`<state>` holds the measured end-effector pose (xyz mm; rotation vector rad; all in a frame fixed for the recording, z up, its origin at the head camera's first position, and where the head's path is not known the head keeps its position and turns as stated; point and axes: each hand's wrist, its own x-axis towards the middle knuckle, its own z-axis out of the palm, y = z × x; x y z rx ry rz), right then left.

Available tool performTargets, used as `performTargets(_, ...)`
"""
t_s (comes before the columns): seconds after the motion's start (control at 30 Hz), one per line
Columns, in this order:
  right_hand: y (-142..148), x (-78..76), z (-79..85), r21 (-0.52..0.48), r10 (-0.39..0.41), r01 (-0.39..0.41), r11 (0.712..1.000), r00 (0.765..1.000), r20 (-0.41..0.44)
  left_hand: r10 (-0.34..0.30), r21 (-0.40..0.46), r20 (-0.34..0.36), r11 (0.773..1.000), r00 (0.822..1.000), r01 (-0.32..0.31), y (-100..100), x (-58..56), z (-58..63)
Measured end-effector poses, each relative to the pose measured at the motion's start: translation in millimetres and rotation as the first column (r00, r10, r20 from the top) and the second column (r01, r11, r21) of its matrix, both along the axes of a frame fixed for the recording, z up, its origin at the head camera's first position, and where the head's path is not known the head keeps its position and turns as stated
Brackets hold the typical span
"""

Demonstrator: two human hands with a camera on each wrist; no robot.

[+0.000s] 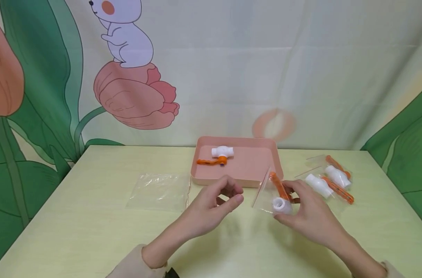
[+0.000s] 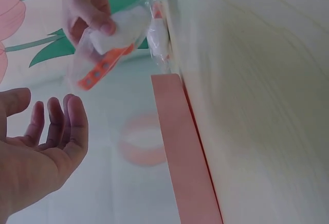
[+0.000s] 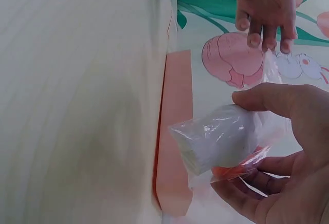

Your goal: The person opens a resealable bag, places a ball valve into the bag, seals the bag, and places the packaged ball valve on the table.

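My right hand (image 1: 310,214) grips a clear plastic bag (image 1: 263,197) holding a white ball valve (image 1: 282,205) with an orange lever handle (image 1: 278,185). In the right wrist view, the thumb presses the bagged white body (image 3: 226,136) from one side and the fingers curl round the other. My left hand (image 1: 211,208) hovers to the left of the bag, in front of the tray, with fingers loosely bent and nothing in them. From the left wrist view, a gap shows between the left hand (image 2: 46,142) and the bag's lower end.
A pink tray (image 1: 252,154) stands at the table's back, with an unbagged white and orange ball valve (image 1: 222,151) lying inside it. Flat on the left lies an empty clear bag (image 1: 159,191). Two more bagged valves (image 1: 319,186) rest at the right, beyond the right hand.
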<state>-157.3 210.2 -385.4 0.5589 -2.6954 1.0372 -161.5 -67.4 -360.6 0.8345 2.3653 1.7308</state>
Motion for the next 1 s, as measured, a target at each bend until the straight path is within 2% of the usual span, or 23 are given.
performTargets(0.1,9.4,0.4,-3.3,0.076,-0.033,0.033,0.997,0.999,0.002,-0.002,-0.04,-0.012,0.999,1.0,0.002,-3.3,-0.2,-2.4)
performTargets(0.27,23.8,-0.3,-7.8,0.212,-0.079,0.076,0.974,0.997,0.006,-0.021,-0.097,-0.021,0.995,1.0,0.018,-10.6,-1.5,-4.7)
performTargets(0.5,41.7,-1.1,-10.6,0.316,-0.12,0.107,0.943,0.992,0.022,-0.101,-0.188,-0.023,0.977,0.995,0.095,-22.1,-2.1,-8.3)
performTargets(0.8,58.1,-6.1,-14.6,0.441,-0.144,0.107,0.891,0.988,0.051,-0.169,-0.316,0.018,0.934,0.985,0.166,-37.2,-2.4,-14.7)
performTargets(0.9,62.4,-8.2,-15.1,0.472,-0.137,0.093,0.876,0.989,0.058,-0.196,-0.369,0.036,0.909,0.98,0.195,-41.4,-2.9,-15.2)
performTargets(1.0,66.3,-10.3,-16.1,0.485,-0.132,0.082,0.871,0.989,0.07,-0.232,-0.426,0.065,0.873,0.97,0.238,-45.6,-2.7,-13.9)
